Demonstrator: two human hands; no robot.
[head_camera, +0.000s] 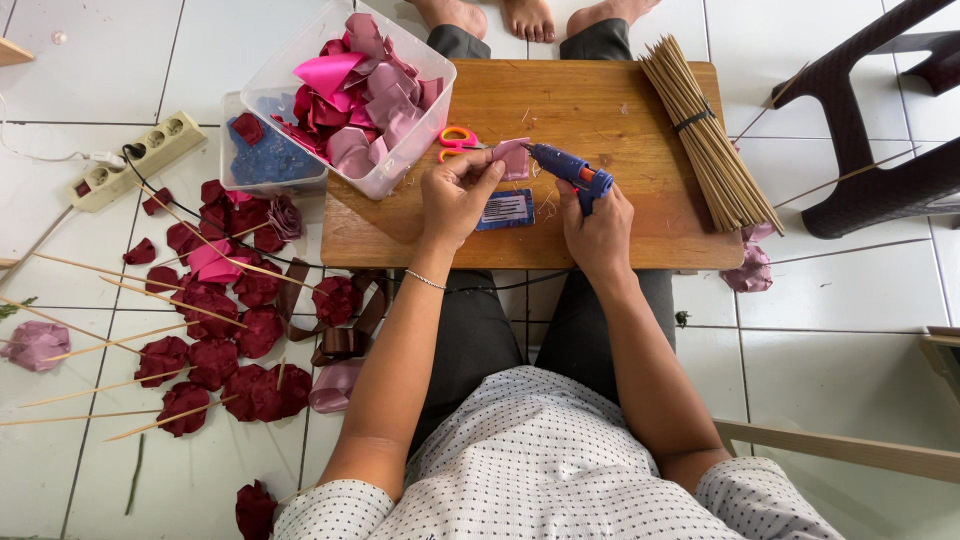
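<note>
Left hand (455, 195) is pinching a mauve ribbon petal (514, 158) above the wooden desk (620, 215), right hand (598, 225) is gripping the blue glue gun (568, 170) nozzle-to-petal; hot glue is risking burnt fingertips or desk drips.

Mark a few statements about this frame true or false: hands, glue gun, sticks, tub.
1. The right hand holds a blue glue gun. True.
2. The left hand is empty. False: it pinches a pink ribbon piece at the gun's tip.
3. The stick bundle lies on the board's right side. True.
4. The clear tub holds sticks. False: it holds pink ribbon pieces.
5. Scissors lie on the floor. False: they lie on the board beside the tub.
</note>
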